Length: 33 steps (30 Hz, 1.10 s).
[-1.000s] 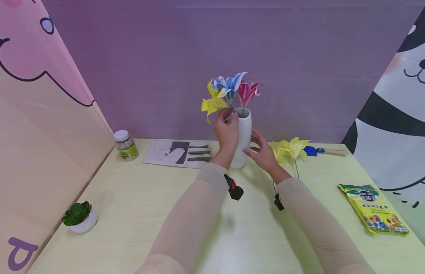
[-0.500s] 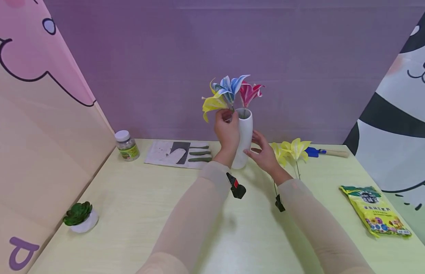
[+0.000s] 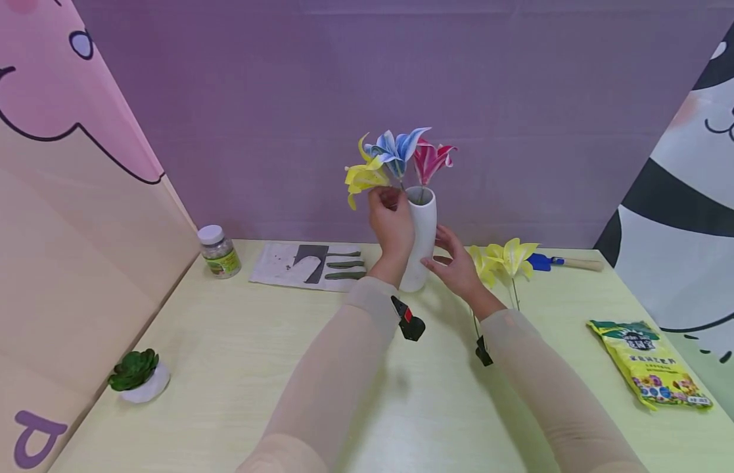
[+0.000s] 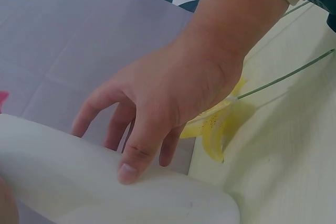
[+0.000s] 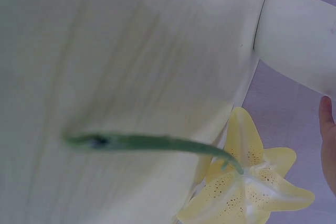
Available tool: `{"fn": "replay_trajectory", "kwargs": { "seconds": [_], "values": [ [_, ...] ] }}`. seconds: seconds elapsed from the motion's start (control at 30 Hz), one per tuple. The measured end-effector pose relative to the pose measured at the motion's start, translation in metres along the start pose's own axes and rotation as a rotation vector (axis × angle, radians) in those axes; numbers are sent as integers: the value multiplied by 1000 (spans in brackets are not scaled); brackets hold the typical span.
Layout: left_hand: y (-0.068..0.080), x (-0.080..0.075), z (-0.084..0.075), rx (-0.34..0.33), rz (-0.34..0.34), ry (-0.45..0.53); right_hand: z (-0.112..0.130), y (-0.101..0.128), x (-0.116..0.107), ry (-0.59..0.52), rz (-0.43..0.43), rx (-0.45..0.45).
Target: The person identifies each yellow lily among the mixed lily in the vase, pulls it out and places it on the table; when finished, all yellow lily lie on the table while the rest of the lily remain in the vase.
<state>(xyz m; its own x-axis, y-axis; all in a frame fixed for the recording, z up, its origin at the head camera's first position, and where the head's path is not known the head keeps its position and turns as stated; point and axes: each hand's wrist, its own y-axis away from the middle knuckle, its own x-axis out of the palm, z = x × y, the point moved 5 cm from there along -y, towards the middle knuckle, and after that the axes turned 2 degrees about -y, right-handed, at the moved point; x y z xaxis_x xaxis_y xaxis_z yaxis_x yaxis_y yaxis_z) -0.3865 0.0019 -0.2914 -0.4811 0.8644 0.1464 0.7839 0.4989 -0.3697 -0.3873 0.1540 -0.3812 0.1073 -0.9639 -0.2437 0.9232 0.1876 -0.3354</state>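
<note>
A white vase (image 3: 423, 226) stands upright at the back of the table, a pink lily (image 3: 430, 159) in its mouth. My left hand (image 3: 392, 223) is at the left of the rim, its thumb and fingers pinched by the base of a yellow lily (image 3: 365, 177); the stem is hidden behind the fingers. Just above leans a blue lily (image 3: 396, 150), its stem at the rim. With curved thumb and fingers, my right hand (image 3: 458, 266) holds the vase's right side. The left wrist view shows this right hand (image 4: 168, 93) against the vase (image 4: 105, 182).
Yellow lilies (image 3: 511, 256) lie right of the vase, near a blue trowel (image 3: 541, 262). Gloves (image 3: 307, 265) lie behind my left arm. A lidded jar (image 3: 219, 253) and a potted succulent (image 3: 138, 374) stand left; a yellow packet (image 3: 650, 364) lies right.
The yellow lily has shifted slightly left, away from the blue lily, with the left fingers still by it. The right hand has stayed on the vase.
</note>
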Motion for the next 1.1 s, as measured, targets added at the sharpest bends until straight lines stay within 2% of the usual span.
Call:
{"fn": "replay_trajectory", "kwargs": {
  "seconds": [0.17, 0.37, 0.47, 0.7, 0.9, 1.1],
  "values": [
    [-2, -1, 0, 9, -14, 21, -15, -6, -1, -7, -17, -21],
    [-5, -5, -3, 28, -36, 63, -17, -6, -1, -11, -27, -58],
    [-7, -6, -3, 12, -49, 90, -16, -5, -1, -10, -28, -49],
    [-11, -7, -4, -36, -68, 257, -1, 1, 0, -15, -4, -15],
    [-15, -9, -6, -46, -80, 364, -17, -4, -2, -22, -11, -18],
    [-19, -16, -2, -63, -66, 429, -15, -3, 0, -26, -28, -46]
  ]
}}
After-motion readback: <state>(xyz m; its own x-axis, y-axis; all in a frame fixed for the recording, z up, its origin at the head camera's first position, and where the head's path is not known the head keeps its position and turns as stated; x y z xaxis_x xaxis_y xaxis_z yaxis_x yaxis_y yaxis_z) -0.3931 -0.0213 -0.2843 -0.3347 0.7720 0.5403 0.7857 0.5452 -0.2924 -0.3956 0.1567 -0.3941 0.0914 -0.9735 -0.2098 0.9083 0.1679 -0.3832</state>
